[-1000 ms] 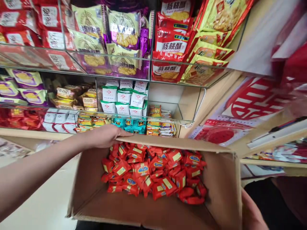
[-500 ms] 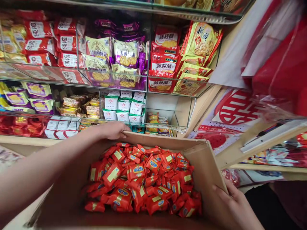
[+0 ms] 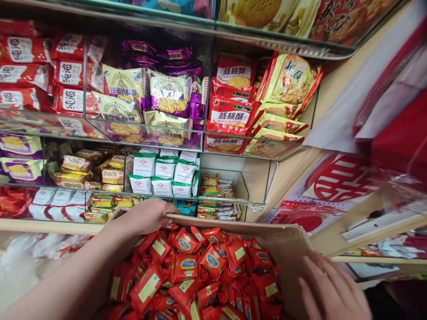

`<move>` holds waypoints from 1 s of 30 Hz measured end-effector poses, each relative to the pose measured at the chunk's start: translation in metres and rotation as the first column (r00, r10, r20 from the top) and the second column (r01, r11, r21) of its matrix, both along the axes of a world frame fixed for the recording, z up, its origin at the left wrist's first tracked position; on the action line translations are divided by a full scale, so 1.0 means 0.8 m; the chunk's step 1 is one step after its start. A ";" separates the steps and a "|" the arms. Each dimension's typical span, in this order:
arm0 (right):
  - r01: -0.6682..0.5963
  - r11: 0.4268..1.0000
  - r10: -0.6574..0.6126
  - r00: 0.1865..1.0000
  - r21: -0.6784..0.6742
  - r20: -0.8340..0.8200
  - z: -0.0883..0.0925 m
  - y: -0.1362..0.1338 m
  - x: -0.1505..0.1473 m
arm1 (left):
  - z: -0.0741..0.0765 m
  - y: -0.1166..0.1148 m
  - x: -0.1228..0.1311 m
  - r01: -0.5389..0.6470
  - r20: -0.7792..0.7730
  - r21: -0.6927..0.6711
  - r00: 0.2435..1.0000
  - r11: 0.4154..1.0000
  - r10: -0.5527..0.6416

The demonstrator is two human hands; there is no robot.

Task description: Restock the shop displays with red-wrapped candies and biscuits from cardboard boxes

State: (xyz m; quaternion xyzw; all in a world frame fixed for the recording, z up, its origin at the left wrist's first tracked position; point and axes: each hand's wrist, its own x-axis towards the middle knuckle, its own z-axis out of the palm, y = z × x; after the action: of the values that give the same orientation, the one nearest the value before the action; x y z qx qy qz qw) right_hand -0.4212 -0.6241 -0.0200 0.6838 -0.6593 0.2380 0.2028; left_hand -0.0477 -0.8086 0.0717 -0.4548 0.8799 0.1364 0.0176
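Observation:
A cardboard box (image 3: 283, 238) in front of me holds a heap of small red-wrapped snack packets (image 3: 188, 264) with blue and yellow labels. My left hand (image 3: 148, 216) is closed over the box's far rim, thumb side toward the right. At the box's right wall, my right hand (image 3: 333, 286) has its fingers stretched out and slightly apart, over the upper edge. Nothing shows in its fingers. The near side of the box is outside the view.
Glass-fronted shelves (image 3: 160, 133) of wrapped biscuits stand just beyond the box. A bin (image 3: 220, 184) there holds a low stack of small packets. Red and white hanging goods (image 3: 396, 120) crowd the right side. Clear plastic bags (image 3: 43, 253) lie low at left.
The shelves appear closer and lower in view, and the box has slid down in the picture. My right hand has loosened from gripping the right wall; my left still holds the far rim.

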 end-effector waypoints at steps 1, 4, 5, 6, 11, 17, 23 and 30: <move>-0.084 0.994 0.086 0.996 0.069 -0.022 0.010 -0.016 0.020 | 0.001 -0.004 0.000 0.014 -0.004 0.012 1.000 1.000 -0.014; -0.318 0.818 0.316 0.945 0.480 0.087 0.030 -0.071 0.080 | 0.005 -0.013 -0.001 0.034 -0.008 0.026 0.999 0.999 -0.033; -0.356 0.730 0.356 0.927 0.583 0.120 0.032 -0.089 0.096 | 0.005 -0.015 -0.002 0.027 -0.007 0.020 1.000 0.999 -0.026; -0.377 0.651 0.387 0.912 0.659 0.139 0.032 -0.106 0.110 | 0.004 -0.016 -0.001 0.014 -0.007 0.011 1.000 1.000 -0.014; -0.320 0.509 0.412 0.906 0.799 0.101 0.017 -0.149 0.143 | 0.000 -0.006 0.003 -0.033 -0.063 -0.036 0.998 0.999 0.031; -0.272 0.652 0.389 0.921 0.708 -0.005 0.041 -0.126 0.122 | 0.006 0.040 -0.014 -0.107 -0.532 -0.020 0.843 0.994 0.080; -0.590 0.807 0.552 0.749 -0.009 0.368 0.096 -0.094 0.121 | -0.001 0.086 -0.083 0.140 -0.698 0.586 0.587 0.798 0.410; -0.616 0.770 0.609 0.634 -0.165 0.477 0.070 -0.096 0.137 | -0.013 0.075 -0.114 0.449 -0.773 0.626 0.248 0.638 0.584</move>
State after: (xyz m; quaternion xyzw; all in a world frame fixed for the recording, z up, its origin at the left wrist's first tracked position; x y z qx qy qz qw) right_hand -0.3119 -0.7009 0.0357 0.7805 -0.4188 0.4583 -0.0741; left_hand -0.1388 -0.7488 0.0609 -0.2574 0.5174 0.7416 -0.3408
